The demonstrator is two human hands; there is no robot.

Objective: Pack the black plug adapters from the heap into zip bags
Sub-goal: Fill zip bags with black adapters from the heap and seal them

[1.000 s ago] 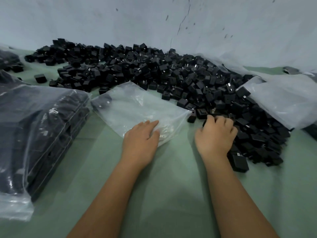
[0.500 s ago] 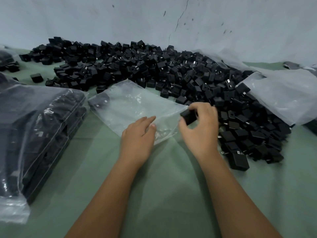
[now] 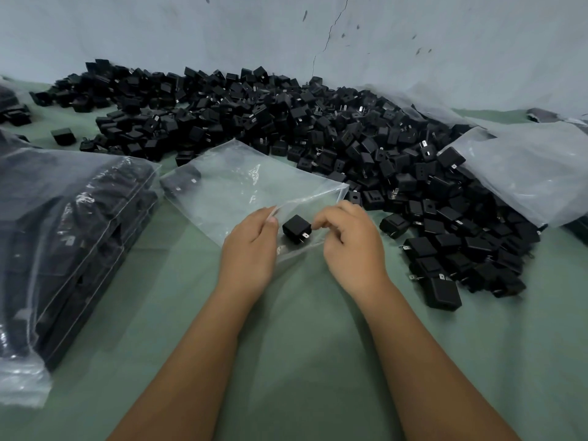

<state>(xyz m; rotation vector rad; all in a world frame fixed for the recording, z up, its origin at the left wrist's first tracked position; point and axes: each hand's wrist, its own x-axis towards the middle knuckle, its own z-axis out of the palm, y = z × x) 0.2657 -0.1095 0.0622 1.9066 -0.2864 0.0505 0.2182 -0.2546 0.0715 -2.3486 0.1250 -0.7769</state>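
Basically, the left hand pinches open the clear plastic zip bag on the desk while the right hand pinches a small black plug adapter at its mouth; prongs should go in last so they don't snag.

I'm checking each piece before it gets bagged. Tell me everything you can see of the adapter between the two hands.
The adapter is a small matte black cube, seemingly plastic, tilted, with two flat metal prongs pointing down and right. It sits at the open mouth of the clear zip bag. The right hand pinches its right edge with its fingertips; the left hand holds the bag's lip beside it.
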